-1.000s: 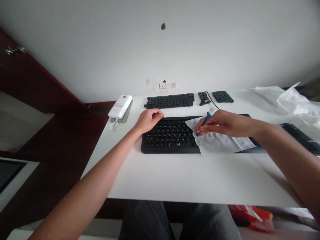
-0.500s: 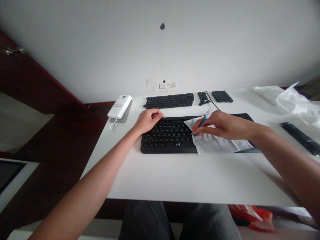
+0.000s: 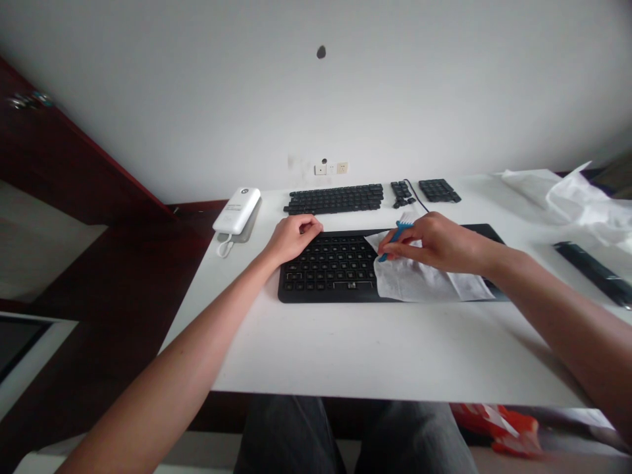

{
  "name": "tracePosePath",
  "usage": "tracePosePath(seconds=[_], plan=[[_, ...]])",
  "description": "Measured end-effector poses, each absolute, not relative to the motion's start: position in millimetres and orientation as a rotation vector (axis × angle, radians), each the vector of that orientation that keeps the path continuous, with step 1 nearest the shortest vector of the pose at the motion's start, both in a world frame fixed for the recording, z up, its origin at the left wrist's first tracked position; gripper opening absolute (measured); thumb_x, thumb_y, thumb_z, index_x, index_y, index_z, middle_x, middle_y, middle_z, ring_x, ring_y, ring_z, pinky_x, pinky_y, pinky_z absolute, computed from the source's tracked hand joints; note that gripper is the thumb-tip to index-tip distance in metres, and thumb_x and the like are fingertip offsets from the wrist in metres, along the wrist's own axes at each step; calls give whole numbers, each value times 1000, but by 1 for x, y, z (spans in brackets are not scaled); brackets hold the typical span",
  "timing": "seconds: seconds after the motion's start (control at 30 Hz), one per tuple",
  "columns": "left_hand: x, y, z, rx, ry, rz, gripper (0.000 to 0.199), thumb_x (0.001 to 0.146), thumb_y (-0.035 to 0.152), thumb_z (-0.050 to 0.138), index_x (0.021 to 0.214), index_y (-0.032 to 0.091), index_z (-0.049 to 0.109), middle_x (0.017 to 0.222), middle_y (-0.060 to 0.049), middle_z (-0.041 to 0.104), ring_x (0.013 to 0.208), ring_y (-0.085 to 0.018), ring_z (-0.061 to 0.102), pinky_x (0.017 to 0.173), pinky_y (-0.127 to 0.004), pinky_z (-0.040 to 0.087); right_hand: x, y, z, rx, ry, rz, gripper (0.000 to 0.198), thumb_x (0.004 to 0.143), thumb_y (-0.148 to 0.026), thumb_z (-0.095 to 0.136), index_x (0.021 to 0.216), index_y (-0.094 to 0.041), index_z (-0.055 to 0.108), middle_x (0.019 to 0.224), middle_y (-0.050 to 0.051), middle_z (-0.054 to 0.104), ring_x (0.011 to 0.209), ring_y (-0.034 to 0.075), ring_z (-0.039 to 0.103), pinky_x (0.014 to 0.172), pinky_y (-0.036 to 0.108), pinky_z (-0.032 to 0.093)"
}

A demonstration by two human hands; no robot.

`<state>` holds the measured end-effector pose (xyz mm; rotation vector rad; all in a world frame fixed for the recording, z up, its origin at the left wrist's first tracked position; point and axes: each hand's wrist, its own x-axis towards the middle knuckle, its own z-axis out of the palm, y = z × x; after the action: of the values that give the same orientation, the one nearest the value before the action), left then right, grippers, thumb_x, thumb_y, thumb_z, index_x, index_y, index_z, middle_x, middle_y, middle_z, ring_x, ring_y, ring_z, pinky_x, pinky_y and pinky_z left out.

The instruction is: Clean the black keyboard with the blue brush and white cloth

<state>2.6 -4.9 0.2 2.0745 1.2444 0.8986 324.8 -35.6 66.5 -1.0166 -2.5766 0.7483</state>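
Note:
A black keyboard (image 3: 316,294) without its keycaps lies on the white desk, its square switches bare on the left. My left hand (image 3: 295,236) is closed at its upper left corner, fingers curled against the back edge. In my right hand (image 3: 429,245) is a slim blue brush (image 3: 393,242) with pale bristles pointing up and back, its other end angled down to the wipe. A thin white wipe (image 3: 419,283) drapes under that hand over the right part of the keyboard, hiding the switches there.
Behind the keyboard, removed black keycaps (image 3: 336,199) are laid out in blocks, with a number-pad group (image 3: 438,190) at right. A white power bank (image 3: 237,212) stands left. On the right are a black bar-shaped object (image 3: 592,273) and crumpled white plastic (image 3: 582,201).
My right hand has shifted slightly up and left, and the brush is turned so more of it shows. The wipe's lower edge has moved up and left. My left hand has stayed put.

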Motion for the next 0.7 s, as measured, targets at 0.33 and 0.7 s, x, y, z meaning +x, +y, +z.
tracePosePath(seconds=[0.33,0.7], plan=[[2,-3,-3,2086,1255,901,28,100,40,60,87,20,74,88,-3,73,81,-20,64,78,-33,46,332,-32,66,-885,-2623,1047,42,103,-48,57,82,-18,78,109,7,82,82,19,75,69,30,53],[2,-3,-2,2089,1232,911,27,100,38,60,87,20,74,89,-3,73,82,-20,64,80,-33,47,346,-32,72,-940,-2590,1297,42,105,-52,53,112,-16,74,98,9,75,87,21,69,79,36,55]])
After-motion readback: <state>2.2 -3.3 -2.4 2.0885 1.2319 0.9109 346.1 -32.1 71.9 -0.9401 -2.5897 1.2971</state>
